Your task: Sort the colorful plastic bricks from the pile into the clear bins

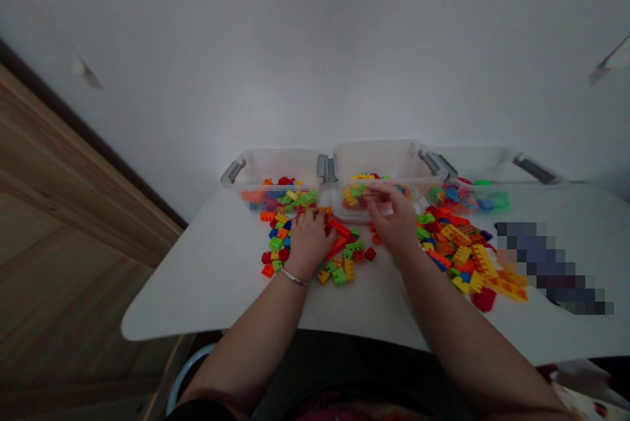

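Observation:
My left hand (310, 240), with a bangle at the wrist, lies over a loose pile of toy building bricks (338, 275). Its fingers are spread on the bricks, the thumb apart, and no brick shows in its grasp. At the front of the middle clear plastic bin (384, 152) is my right hand (395, 219). Its fingers are bent and a gap shows between them and the thumb; I see nothing held there. Yellow, green and red bricks (355, 194) lie inside that bin. Part of the pile is hidden under my left hand.
A left bin (280, 159) holds mixed bricks, and a right bin (477, 155) holds blue, red and green pieces. A larger brick heap (460, 247) lies by my right forearm. Beside it is a pixelated dark object (551, 270). The white table (187, 290) meets the wall behind.

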`<state>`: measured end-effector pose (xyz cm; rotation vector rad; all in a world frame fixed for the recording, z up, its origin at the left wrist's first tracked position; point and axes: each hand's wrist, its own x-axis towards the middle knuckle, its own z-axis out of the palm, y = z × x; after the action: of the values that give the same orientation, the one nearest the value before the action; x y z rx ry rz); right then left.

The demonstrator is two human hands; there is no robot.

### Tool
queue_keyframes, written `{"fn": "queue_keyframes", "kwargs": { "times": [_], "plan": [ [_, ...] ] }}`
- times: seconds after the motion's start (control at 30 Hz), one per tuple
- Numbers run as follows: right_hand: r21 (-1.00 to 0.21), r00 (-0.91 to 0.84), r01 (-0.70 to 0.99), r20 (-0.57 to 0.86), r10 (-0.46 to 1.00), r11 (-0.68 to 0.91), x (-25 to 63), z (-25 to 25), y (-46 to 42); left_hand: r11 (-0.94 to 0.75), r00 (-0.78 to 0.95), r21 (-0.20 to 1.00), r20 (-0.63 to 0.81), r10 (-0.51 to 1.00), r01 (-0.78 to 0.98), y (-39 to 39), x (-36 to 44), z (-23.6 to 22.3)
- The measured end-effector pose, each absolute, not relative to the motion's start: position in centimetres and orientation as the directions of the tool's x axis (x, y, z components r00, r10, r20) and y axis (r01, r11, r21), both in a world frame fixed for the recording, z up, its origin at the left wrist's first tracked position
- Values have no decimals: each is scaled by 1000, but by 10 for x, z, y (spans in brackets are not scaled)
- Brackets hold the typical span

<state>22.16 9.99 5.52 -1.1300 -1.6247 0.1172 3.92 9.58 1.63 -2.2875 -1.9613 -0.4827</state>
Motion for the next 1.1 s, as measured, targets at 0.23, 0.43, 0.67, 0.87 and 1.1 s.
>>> {"fn": "queue_keyframes", "kwargs": {
  "times": [0.23,0.43,0.67,0.87,1.1],
  "plan": [
    [-431,-303,712,524,796,555,225,33,98,-180,131,147,294,947,973,95,40,17],
    [-366,-485,741,288,826,563,230,22,104,-178,127,152,295,947,972,95,40,16],
    [-395,-447,754,278,851,525,236,18,107,-161,123,130,263,957,978,96,40,17],
    [-412,-433,760,257,864,503,242,18,108,-156,116,133,264,957,979,95,40,18],
    [-412,-458,749,244,855,519,244,15,110,-142,107,129,247,963,981,94,41,20]
  ]
}}
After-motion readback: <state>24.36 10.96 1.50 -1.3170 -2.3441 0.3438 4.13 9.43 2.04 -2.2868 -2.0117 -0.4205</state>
